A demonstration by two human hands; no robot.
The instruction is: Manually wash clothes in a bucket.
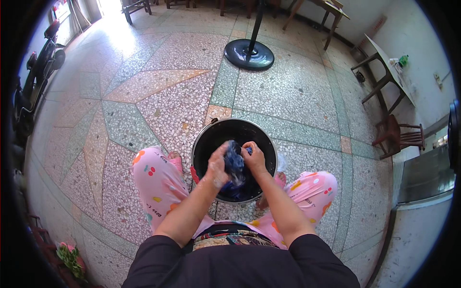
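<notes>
A wet, dark blue cloth (234,164) is bunched between my hands over a round tub (206,144) with a dark inside and a pale metallic rim. My left hand (218,165), soapy and somewhat blurred, grips the cloth's left side. On the other side, my right hand (254,157) has its fingers curled closed on a blue part of the same cloth. More blue fabric (235,192) hangs or lies lower in the tub; its full shape is hidden in shadow. Something red (194,174) shows at the tub's left rim.
My knees in pink patterned trousers (161,180) flank the tub. A black round stand base (249,54) is on the tiled floor ahead. To the right are a wooden chair (394,134) and a table (389,67). A dark scooter (38,72) stands far left, greens (71,259) lower left.
</notes>
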